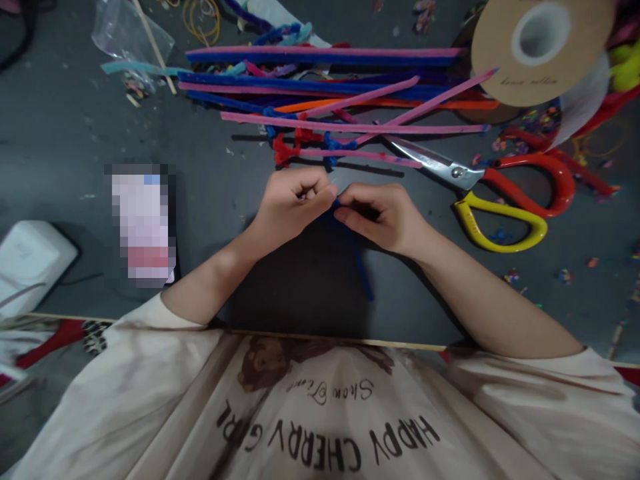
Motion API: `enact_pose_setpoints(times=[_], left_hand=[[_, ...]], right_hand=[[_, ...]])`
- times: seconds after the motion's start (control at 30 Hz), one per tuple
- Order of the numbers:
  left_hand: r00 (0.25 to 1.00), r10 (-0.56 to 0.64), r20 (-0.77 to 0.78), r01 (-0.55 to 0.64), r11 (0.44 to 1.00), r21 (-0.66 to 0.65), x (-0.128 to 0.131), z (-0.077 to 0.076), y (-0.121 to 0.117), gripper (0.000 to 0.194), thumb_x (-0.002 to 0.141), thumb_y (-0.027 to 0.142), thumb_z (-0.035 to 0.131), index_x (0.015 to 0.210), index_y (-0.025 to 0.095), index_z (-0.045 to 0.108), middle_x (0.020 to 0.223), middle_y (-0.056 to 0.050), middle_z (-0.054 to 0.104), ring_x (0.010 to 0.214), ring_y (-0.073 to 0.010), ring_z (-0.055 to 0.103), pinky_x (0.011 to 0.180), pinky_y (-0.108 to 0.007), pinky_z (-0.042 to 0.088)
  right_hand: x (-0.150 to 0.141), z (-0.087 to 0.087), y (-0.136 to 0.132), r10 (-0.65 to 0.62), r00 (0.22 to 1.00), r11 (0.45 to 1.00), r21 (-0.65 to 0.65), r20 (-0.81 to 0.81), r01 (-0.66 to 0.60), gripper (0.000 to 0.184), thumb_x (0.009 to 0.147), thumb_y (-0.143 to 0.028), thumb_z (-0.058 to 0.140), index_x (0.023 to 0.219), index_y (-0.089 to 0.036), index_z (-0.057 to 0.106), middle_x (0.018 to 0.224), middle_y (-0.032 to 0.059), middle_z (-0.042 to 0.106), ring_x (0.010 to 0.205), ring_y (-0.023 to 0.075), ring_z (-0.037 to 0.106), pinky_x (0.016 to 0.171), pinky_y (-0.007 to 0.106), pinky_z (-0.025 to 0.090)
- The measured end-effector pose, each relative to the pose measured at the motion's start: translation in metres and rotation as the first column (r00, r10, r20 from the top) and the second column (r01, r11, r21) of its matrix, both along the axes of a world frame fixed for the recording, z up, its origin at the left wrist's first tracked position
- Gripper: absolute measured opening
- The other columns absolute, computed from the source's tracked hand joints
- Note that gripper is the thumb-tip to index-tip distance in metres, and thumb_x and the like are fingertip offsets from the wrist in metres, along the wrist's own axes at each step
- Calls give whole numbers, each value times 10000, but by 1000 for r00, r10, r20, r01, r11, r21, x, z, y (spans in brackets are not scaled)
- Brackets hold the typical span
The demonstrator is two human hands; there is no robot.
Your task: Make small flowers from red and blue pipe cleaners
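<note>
Fingertip to fingertip, my left hand (300, 200) and my right hand (383, 213) meet above the dark table. Both pinch a blue pipe cleaner (361, 263), whose loose end hangs down toward the table's near edge. The part between the fingers is mostly hidden. Just beyond my hands lie pink pipe cleaners (350, 155) with red and blue pieces twisted around them. A pair of scissors (457, 172) with one red and one yellow handle rests to the right, blades partly under the pink stems.
More pink, blue and orange pipe cleaners (320, 57) lie across the back. A ribbon spool (493, 50) stands at the back right among colourful scraps. To the left are a blurred-out phone (145, 223), a white box-shaped device (35, 263) and a clear plastic bag (117, 33).
</note>
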State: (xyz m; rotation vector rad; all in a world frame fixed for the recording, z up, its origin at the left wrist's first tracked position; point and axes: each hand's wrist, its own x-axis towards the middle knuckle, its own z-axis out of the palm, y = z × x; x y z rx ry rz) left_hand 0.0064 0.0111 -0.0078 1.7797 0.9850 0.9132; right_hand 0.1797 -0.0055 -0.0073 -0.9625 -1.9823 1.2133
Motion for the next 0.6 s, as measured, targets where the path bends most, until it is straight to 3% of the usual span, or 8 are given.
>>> enact_pose_setpoints(times=[0.17, 0.27, 0.43, 0.6], left_hand=[[999, 1, -35, -1, 1000, 7, 1, 1, -1, 372, 835, 265, 482, 511, 163, 331, 468, 62, 289, 441, -18, 255, 423, -185, 226], [998, 47, -47, -49, 998, -29, 2, 2, -1, 361, 836, 298, 481, 526, 165, 350, 485, 54, 312, 453, -23, 267, 438, -193, 250], [970, 242, -11, -242, 968, -69, 4, 1, -1, 380, 844, 383, 496, 550, 172, 379, 510, 44, 329, 474, -30, 299, 465, -195, 288], [973, 206, 100, -190, 971, -144, 4, 3, -2, 353, 851, 471, 478, 648, 183, 475, 568, 34, 435, 507, -36, 423, 495, -179, 376]], right_hand=[[0, 0, -2, -41, 999, 994, 97, 7, 40, 156, 807, -172, 557, 682, -178, 464, 533, -73, 355, 466, 33, 284, 464, 201, 255], [0, 1, -1, -26, 1000, 999, 38, 2, 26, 151, 824, -209, 556, 699, -176, 477, 528, -77, 348, 457, 30, 284, 457, 192, 253], [0, 2, 0, 11, 1000, 999, -39, -2, -11, 174, 853, -268, 535, 714, -168, 500, 517, -73, 374, 456, 29, 324, 453, 181, 264], [0, 1, -1, -75, 996, 994, -77, -47, 71, 239, 868, -320, 519, 687, -164, 505, 519, -62, 382, 453, 29, 322, 443, 193, 247]])
